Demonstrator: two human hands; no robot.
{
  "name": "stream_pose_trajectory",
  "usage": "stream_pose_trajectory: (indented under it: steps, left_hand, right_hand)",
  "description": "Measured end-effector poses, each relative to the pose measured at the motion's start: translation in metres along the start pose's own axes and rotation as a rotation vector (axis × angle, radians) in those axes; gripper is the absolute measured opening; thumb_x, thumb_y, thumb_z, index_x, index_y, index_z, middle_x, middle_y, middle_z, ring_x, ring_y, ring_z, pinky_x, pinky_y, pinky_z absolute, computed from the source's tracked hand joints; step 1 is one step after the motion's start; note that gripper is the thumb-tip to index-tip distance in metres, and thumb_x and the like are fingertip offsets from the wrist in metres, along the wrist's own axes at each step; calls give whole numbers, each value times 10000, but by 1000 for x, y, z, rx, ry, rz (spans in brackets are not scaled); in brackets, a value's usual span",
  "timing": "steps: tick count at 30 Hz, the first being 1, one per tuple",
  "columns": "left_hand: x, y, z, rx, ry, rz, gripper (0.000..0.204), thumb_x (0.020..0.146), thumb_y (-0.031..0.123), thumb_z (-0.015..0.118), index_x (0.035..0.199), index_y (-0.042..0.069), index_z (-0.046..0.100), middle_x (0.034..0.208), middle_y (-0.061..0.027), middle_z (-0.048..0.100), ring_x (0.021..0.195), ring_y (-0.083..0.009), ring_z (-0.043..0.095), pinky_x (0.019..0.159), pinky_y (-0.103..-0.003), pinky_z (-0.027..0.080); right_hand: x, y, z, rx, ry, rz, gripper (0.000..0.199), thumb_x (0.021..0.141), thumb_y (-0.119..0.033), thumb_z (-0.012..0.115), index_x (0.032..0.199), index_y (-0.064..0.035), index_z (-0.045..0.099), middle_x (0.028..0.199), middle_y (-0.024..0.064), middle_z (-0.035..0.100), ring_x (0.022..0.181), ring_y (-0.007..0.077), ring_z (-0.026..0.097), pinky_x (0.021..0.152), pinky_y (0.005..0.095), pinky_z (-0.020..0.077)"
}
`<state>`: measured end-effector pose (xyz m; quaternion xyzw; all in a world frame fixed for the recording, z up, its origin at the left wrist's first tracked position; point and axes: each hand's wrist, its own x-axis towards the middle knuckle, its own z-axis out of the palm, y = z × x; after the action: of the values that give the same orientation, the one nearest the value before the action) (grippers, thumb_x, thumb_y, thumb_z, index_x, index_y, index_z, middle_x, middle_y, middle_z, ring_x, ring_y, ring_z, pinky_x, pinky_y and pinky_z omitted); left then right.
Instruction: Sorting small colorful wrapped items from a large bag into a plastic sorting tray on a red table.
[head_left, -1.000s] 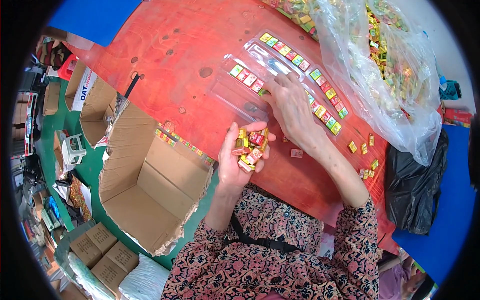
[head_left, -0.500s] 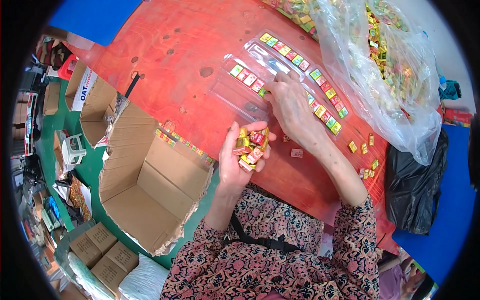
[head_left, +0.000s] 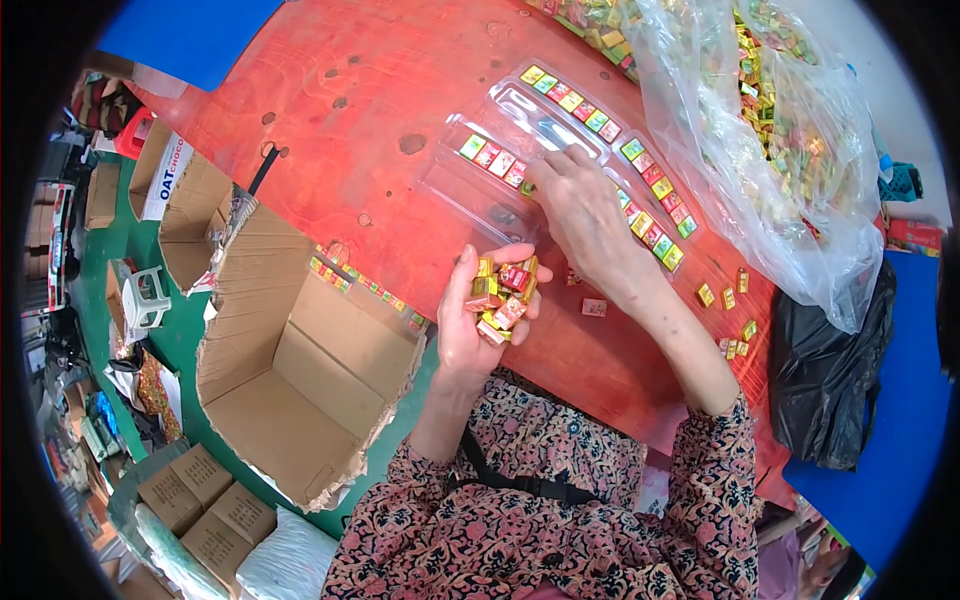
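Observation:
My left hand [head_left: 460, 335] is cupped palm up near the table's front edge, holding a handful of small printed boxes [head_left: 507, 297] in yellow, red and pink. My right hand [head_left: 582, 215] reaches over a clear plastic tray [head_left: 458, 196], its fingertips pinched on a small green box [head_left: 528, 188] at the end of a row. Several matching boxes [head_left: 493, 159] lie in that row, in green, red and white. Behind it, another clear tray [head_left: 521, 100] carries a row of boxes. Two further filled rows [head_left: 657, 181] lie beyond my right hand, partly covered by it.
Loose boxes [head_left: 706, 295] lie scattered on the red table [head_left: 340, 150] at the right. A big clear plastic bag [head_left: 690, 130] of boxes stands at the back right, above a black bag [head_left: 832, 370]. At the left stands an open cardboard carton [head_left: 260, 330].
My right hand has shifted very slightly at the end of the row, its fingers still on the green box. My left hand and its handful have stayed in place.

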<state>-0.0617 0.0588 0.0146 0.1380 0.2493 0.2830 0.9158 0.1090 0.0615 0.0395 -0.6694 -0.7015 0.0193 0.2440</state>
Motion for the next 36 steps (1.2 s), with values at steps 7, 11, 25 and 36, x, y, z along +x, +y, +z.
stream_pose_trajectory:
  steps: [7, 11, 25, 36]
  left_hand:
    - [0, 0, -1, 2, -11, 5, 543, 964, 422, 256, 1122, -18, 533, 942, -208, 605, 618, -190, 568, 375, -240, 400]
    - [0, 0, 0, -14, -5, -6, 542, 965, 418, 255, 1121, -19, 534, 941, -211, 606, 618, -189, 568, 375, -241, 399]
    - [1, 0, -2, -25, -23, -6, 550, 964, 425, 253, 1124, -24, 527, 953, -227, 599, 627, -197, 575, 378, -242, 411]
    - [0, 0, 0, 1, 0, -1, 546, 964, 419, 248, 1118, -22, 530, 939, -219, 604, 615, -189, 576, 369, -240, 409]
  right_hand:
    - [1, 5, -6, 42, -95, 81, 186, 682, 64, 566, 863, 26, 582, 858, 153, 561, 870, 327, 510, 721, 420, 445]
    - [3, 6, -6, 45, -86, 81, 211, 654, 49, 619, 859, 28, 578, 873, 149, 562, 874, 326, 509, 723, 412, 446]
    - [6, 4, -6, -8, 3, 120, 120, 680, -45, 662, 767, 8, 600, 761, 113, 583, 762, 287, 561, 653, 381, 463]
    - [2, 8, -10, 400, -28, 515, 133, 735, -79, 652, 812, 29, 654, 694, 150, 646, 604, 205, 623, 591, 304, 480]
